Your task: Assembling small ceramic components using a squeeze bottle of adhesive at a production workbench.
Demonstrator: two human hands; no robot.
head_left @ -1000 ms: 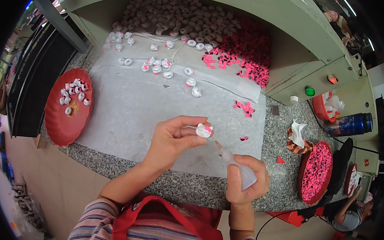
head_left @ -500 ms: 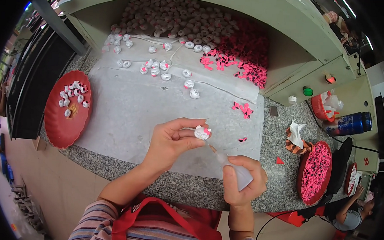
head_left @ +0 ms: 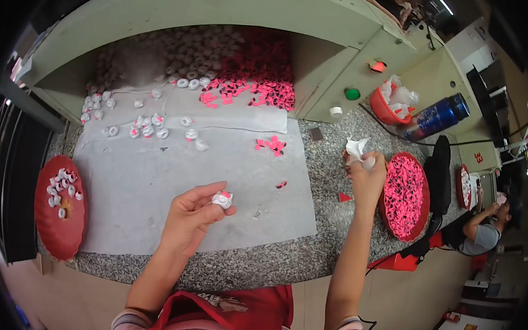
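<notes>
Between the thumb and fingers of my left hand (head_left: 193, 214) is a small white cat-head figurine (head_left: 222, 199) with a pink bow. My hand holds it just above the white paper sheet (head_left: 141, 188). To the right, my right hand (head_left: 369, 177) is closed around a whitish squeeze bottle (head_left: 368, 163), mostly covered by the fingers. It is at the white tissue (head_left: 356, 147) of a small holder, which the hand largely hides. Whether the bottle's tip is inside the holder, I cannot tell.
More white heads (head_left: 147, 126) and pink pieces (head_left: 271, 145) lie on the paper, with heaps under the green cabinet (head_left: 317, 77). Red dishes stand at left (head_left: 60, 237) and right (head_left: 424, 220). A blue can (head_left: 439, 118) and red basket (head_left: 383, 110) are at back right. Another person (head_left: 483, 233) sits far right.
My right hand has carried the squeeze bottle away from the figurine, rightward to the tissue holder. My left hand still grips the figurine. The whole view has swung to the right.
</notes>
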